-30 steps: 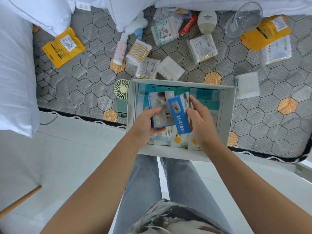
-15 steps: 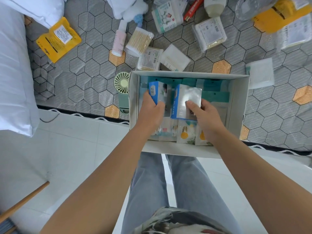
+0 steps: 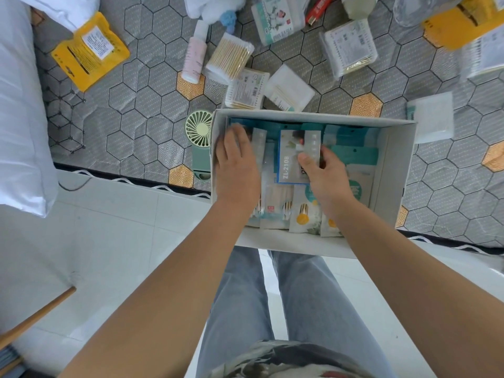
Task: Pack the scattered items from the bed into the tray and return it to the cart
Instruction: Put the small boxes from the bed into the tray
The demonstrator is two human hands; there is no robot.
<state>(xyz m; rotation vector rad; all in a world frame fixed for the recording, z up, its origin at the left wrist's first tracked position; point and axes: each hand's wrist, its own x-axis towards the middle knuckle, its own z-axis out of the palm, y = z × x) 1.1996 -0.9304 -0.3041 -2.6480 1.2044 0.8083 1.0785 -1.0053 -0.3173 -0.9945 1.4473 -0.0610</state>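
Observation:
The white tray sits at the bed's edge, holding teal cards and several cotton swab packets. Both hands are inside it. My right hand pinches a blue ZL-2108 pack lying flat in the tray's middle. My left hand rests palm down over a second pack at the tray's left side; only its clear blister edge shows. Scattered on the mattress beyond are a swab bundle, a pink bottle, a clear swab box and two flat swab packs.
A green hand fan lies against the tray's left wall. A yellow pouch is far left, a white pad right of the tray. A white pillow overhangs the bed's left. A wooden edge shows over the tiled floor.
Both hands have lowered the two blue packs from above the tray down into it and now lay them flat. The view has moved closer to the tray.

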